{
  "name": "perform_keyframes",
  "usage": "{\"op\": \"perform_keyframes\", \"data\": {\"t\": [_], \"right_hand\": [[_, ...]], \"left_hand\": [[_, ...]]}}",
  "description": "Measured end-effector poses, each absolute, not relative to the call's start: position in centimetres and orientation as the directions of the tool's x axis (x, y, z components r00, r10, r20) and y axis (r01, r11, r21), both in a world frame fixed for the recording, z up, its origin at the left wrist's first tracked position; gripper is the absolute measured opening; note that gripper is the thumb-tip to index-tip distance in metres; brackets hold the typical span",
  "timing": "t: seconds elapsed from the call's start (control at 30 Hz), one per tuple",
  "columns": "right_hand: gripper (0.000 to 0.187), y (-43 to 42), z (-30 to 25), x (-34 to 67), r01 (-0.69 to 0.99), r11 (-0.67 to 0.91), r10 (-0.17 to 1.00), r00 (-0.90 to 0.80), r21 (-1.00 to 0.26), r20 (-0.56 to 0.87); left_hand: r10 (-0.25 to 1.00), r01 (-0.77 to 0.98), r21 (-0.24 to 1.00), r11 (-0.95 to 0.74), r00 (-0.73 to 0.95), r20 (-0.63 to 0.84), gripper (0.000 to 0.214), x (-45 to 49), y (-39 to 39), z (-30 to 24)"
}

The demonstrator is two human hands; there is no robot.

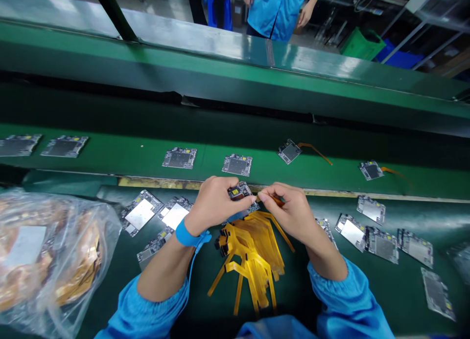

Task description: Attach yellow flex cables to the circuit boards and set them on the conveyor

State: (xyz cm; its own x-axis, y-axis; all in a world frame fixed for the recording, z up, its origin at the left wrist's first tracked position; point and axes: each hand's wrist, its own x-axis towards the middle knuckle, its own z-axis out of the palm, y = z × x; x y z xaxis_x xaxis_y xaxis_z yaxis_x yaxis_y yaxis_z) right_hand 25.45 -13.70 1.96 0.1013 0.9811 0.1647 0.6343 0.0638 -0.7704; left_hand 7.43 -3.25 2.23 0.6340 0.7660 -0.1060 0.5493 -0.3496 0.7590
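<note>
My left hand [213,203], with a blue wrist strap [188,233], is closed on a small circuit board [238,189] above the front bench. My right hand [292,209] pinches an orange flex cable [277,200] at the board's right side. Its fingertips meet my left thumb there, and I cannot tell whether the cable is joined to the board. Just below both hands lies a pile of yellow-orange flex cables [257,241] with dark connector ends. Circuit boards lie on either side, such as one board [141,213] at left and another board [382,244] at right.
Beyond the bench runs a green conveyor belt [209,128] carrying several boards; two at right have orange cables attached. A clear plastic bag [55,260] of orange parts fills the bench's left side. Across the line stands a person in a blue coat [275,9].
</note>
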Motion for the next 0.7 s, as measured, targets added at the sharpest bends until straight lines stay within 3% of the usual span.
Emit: {"op": "perform_keyframes", "data": {"t": [0.23,0.33,0.47,0.57,0.7], "right_hand": [[0.012,-13.4,1.6,25.9,0.563,0.037,0.986,0.112,-0.826,0.12],[0.024,-13.3,1.0,26.1,0.442,0.003,0.997,0.067,-0.897,0.036],[0.018,-13.0,0.1,26.8,0.371,-0.004,0.998,0.066,-0.928,0.022],[0.022,-12.6,-0.4,28.8,0.403,-0.051,0.988,0.151,-0.914,0.011],[0.023,-10.9,-0.2,33.7,0.611,-0.094,0.983,0.184,-0.786,0.025]], "left_hand": [[0.773,0.58,0.731,-0.359,0.624,-0.116,0.047,7.7,-3.3,2.1],[0.73,0.536,0.747,-0.394,0.676,-0.1,0.045,7.7,-3.2,2.0],[0.743,0.44,0.822,-0.361,0.668,-0.032,0.037,7.4,-2.7,1.7],[0.827,0.413,0.869,-0.274,0.562,-0.007,0.034,6.7,-2.2,1.5],[0.866,0.41,0.876,-0.255,0.5,0.018,0.034,6.1,-1.9,1.5]]}}
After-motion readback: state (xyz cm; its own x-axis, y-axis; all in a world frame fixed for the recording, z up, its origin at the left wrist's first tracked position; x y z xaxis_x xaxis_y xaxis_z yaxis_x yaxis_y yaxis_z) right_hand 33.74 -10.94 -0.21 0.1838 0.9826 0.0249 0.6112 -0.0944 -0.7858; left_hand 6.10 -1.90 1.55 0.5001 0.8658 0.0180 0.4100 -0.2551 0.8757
